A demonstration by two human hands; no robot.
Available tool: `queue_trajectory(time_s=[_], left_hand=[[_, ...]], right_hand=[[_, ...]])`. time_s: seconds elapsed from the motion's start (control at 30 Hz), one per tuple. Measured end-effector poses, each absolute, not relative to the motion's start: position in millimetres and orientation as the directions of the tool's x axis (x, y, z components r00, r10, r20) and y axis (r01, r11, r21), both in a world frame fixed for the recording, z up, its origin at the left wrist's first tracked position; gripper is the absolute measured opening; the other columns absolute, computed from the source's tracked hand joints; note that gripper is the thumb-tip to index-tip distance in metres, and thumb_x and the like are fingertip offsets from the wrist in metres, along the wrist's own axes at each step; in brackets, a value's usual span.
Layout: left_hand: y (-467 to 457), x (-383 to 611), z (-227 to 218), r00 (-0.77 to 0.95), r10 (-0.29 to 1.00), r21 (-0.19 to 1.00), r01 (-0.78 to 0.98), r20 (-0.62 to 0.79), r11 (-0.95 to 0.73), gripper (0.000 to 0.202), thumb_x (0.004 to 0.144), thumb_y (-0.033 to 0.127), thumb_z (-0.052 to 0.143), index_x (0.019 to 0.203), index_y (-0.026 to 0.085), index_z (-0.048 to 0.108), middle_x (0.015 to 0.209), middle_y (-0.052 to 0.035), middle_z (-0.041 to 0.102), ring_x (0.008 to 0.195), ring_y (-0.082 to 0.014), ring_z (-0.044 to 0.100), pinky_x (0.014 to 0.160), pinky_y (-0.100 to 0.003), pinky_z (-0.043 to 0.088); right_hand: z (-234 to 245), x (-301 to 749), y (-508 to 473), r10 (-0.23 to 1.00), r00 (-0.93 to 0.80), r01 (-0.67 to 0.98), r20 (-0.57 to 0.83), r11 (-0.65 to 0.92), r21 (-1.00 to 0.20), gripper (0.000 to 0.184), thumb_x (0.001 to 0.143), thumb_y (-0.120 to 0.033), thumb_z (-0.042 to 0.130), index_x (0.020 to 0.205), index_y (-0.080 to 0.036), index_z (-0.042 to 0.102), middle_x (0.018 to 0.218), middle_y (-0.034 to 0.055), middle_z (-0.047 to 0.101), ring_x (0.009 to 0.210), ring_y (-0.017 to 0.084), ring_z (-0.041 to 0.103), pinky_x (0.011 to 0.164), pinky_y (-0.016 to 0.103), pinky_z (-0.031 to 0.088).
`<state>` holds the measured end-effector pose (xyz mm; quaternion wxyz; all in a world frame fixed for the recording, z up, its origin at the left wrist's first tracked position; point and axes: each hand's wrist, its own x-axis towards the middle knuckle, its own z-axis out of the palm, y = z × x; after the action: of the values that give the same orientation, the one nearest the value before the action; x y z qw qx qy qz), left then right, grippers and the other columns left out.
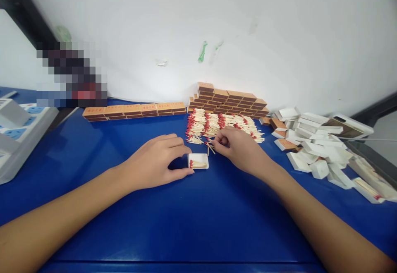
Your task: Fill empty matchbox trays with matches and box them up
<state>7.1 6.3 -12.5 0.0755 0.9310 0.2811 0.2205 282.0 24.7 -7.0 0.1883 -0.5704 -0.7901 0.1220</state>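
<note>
Between thumb and index finger, my left hand [159, 159] grips a small white matchbox tray [203, 157] that lies on the blue table. A few red-tipped matches [198, 165] lie side by side along the tray's near part. My right hand [238, 147] has its fingers pinched at the front edge of a large match pile [211, 126], just right of the tray. Some loose matches show at its fingertips, and the hand itself hides part of the pile.
Closed matchboxes [229, 99] are stacked behind the pile against the white wall, with a low row of matchboxes [133, 111] to their left. White trays [313, 140] lie heaped at right, near a phone [352, 124]. A power strip [27, 136] stands at far left.
</note>
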Motion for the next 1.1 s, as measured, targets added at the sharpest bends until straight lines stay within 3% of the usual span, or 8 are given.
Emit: queue_trajectory(time_s=[0.23, 0.57, 0.8, 0.97, 1.1], left_hand=[[7.0, 6.1, -13.4, 0.736, 0.563, 0.266, 0.497, 0.376, -0.826, 0.027, 0.101, 0.038, 0.073, 0.117, 0.017, 0.075, 0.097, -0.0051, 0.072, 0.090, -0.0221, 0.065, 0.082, -0.035, 0.050], [8.6, 5.5, -17.2, 0.728, 0.555, 0.271, 0.485, 0.402, -0.832, 0.028, 0.100, 0.040, 0.074, 0.113, 0.015, 0.076, 0.095, -0.0052, 0.072, 0.090, -0.0219, 0.065, 0.082, -0.035, 0.051], [8.8, 4.9, -16.3, 0.722, 0.561, 0.270, 0.492, 0.404, -0.828, 0.026, 0.101, 0.039, 0.074, 0.111, 0.016, 0.075, 0.095, -0.0053, 0.073, 0.089, -0.0217, 0.065, 0.082, -0.035, 0.051], [9.0, 4.0, -15.4, 0.728, 0.569, 0.281, 0.495, 0.382, -0.822, 0.027, 0.101, 0.039, 0.073, 0.114, 0.016, 0.075, 0.096, -0.0050, 0.073, 0.090, -0.0215, 0.065, 0.082, -0.035, 0.051], [8.0, 4.6, -14.2, 0.730, 0.574, 0.281, 0.501, 0.370, -0.819, 0.027, 0.102, 0.039, 0.073, 0.115, 0.016, 0.076, 0.093, -0.0046, 0.072, 0.089, -0.0217, 0.065, 0.080, -0.034, 0.050]], right_hand=[[-1.9, 271.3, 9.4, 0.861, -0.452, 0.645, 0.231, 0.495, -0.582, 0.016, 0.102, -0.030, 0.063, 0.088, -0.023, 0.067, 0.083, 0.0019, 0.062, 0.071, 0.016, 0.054, 0.064, 0.030, 0.043], [-9.2, 262.7, -0.1, 0.761, -0.625, 0.614, 0.175, 0.617, -0.493, 0.010, 0.106, -0.023, 0.062, 0.098, -0.020, 0.066, 0.093, 0.0035, 0.062, 0.078, 0.016, 0.058, 0.068, 0.029, 0.045], [-6.9, 260.9, -5.6, 0.756, -0.619, 0.658, 0.215, 0.648, -0.385, 0.007, 0.105, -0.017, 0.061, 0.101, -0.020, 0.065, 0.099, 0.0054, 0.066, 0.082, 0.018, 0.064, 0.070, 0.030, 0.047], [-1.6, 267.1, -1.2, 0.761, -0.604, 0.650, 0.237, 0.643, -0.406, 0.007, 0.104, -0.017, 0.062, 0.102, -0.021, 0.068, 0.097, 0.0047, 0.066, 0.083, 0.018, 0.062, 0.070, 0.030, 0.046], [0.4, 282.3, 10.9, 0.828, -0.486, 0.726, 0.280, 0.560, -0.398, 0.010, 0.102, -0.021, 0.063, 0.095, -0.021, 0.069, 0.089, 0.0035, 0.066, 0.077, 0.018, 0.059, 0.069, 0.031, 0.043]])
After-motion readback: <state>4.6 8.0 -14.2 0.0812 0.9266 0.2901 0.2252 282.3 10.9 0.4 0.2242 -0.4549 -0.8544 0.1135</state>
